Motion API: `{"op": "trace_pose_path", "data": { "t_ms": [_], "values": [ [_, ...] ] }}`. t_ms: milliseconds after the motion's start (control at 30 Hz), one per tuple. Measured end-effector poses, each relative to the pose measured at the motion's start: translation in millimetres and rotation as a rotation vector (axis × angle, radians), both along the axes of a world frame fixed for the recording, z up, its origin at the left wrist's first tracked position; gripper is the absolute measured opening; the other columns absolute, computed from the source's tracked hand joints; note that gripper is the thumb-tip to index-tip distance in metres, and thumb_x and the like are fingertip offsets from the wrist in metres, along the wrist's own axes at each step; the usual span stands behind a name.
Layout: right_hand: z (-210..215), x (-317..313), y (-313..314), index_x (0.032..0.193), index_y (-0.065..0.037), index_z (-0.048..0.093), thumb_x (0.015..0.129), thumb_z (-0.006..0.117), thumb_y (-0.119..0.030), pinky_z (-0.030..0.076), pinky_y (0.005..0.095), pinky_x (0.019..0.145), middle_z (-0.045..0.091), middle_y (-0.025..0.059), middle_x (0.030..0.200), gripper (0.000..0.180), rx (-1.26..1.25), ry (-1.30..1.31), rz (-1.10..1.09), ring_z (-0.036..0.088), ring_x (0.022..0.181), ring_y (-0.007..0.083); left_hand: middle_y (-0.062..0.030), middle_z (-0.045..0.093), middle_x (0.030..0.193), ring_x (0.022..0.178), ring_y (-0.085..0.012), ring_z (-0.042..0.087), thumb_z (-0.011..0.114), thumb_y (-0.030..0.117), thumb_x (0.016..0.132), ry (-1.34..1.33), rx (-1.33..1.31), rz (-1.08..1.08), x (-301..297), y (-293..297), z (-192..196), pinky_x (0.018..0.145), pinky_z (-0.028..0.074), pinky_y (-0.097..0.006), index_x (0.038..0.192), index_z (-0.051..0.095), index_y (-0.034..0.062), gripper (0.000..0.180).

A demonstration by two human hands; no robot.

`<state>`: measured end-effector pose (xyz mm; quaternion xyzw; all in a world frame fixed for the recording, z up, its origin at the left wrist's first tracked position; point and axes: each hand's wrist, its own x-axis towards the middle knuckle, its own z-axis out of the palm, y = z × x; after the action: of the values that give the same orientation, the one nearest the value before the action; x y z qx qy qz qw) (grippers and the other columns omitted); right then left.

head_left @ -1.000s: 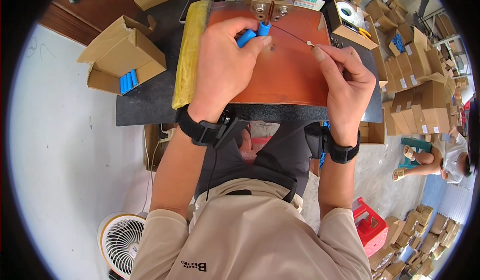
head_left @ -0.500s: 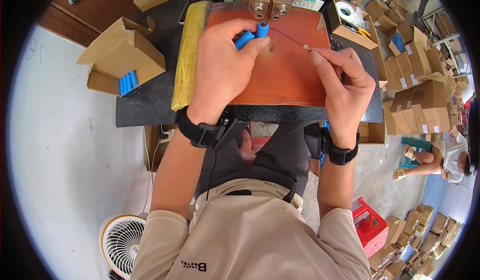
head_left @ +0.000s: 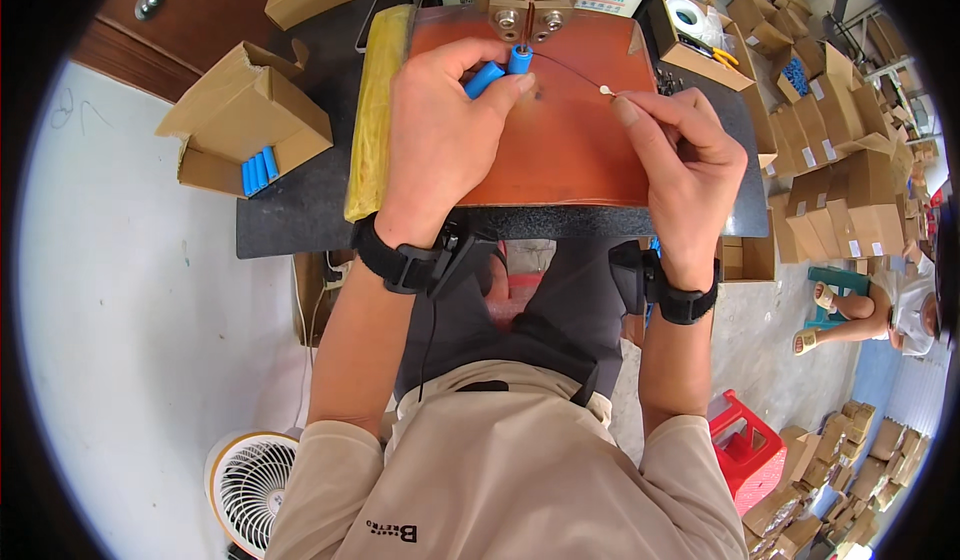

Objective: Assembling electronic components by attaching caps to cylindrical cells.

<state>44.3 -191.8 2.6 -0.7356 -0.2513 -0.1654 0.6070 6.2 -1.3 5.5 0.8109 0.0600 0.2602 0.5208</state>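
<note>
Head view: left hand curled gripping blue cells.

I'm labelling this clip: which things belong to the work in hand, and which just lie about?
In use: left hand, blue cylinders, right hand, thin wire, orange mat, welding head.
Lying about: open carton of blue cylinders, tape roll, fan, red stool.

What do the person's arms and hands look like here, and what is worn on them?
Both hands are bare, without gloves. The left hand has a black strap device at the wrist with a thin black cable running down the forearm. The right hand has a matching black wristband. Short beige sleeves end above the elbows.
</note>
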Motion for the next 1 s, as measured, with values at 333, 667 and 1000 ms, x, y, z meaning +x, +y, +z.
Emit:
{"op": "trace_pose_path", "data": {
  "t_ms": [333, 667, 1000],
  "values": [
    [22.4, -20.9, -8.0, 0.109, 0.004, 0.07, 0.093, 0.065, -0.005, 0.047, 0.021, 0.061, 0.067, 0.0041, 0.079, 0.019, -0.181, 0.208, 0.157, 0.058, 0.068, 0.0068, -0.0128, 0.07, 0.082, 0.071, -0.0233, 0.065, 0.072, 0.008, 0.082, -0.066, 0.14, -0.047, -4.5, 8.8, -4.3, 0.066, 0.05, -0.034, 0.096, 0.068, -0.0011, 0.016],
    [18.8, -15.6, 3.5, 0.12, 0.006, 0.059, 0.099, 0.056, -0.004, 0.056, 0.025, 0.07, 0.072, 0.0127, 0.085, 0.024, 0.145, 0.23, 0.279, 0.07, 0.076, 0.0158, -0.0075, 0.067, 0.081, 0.075, -0.0167, 0.064, 0.07, 0.008, 0.082, 0.057, -0.025, -0.183, -17.8, 12.4, 9.3, 0.068, 0.047, -0.03, 0.099, 0.06, 0.0029, 0.02],
    [17.9, -6.5, 8.9, 0.105, 0.006, 0.065, 0.098, 0.059, -0.006, 0.055, 0.0249, 0.067, 0.07, 0.0118, 0.082, 0.015, 0.299, 0.402, 0.386, 0.067, 0.07, 0.0149, -0.0028, 0.066, 0.08, 0.068, -0.008, 0.053, 0.071, 0.014, 0.086, 0.05, -0.178, -0.306, -15.3, 14.9, 5.8, 0.06, 0.043, -0.028, 0.098, 0.069, 0.001, 0.018]
  ]
}}
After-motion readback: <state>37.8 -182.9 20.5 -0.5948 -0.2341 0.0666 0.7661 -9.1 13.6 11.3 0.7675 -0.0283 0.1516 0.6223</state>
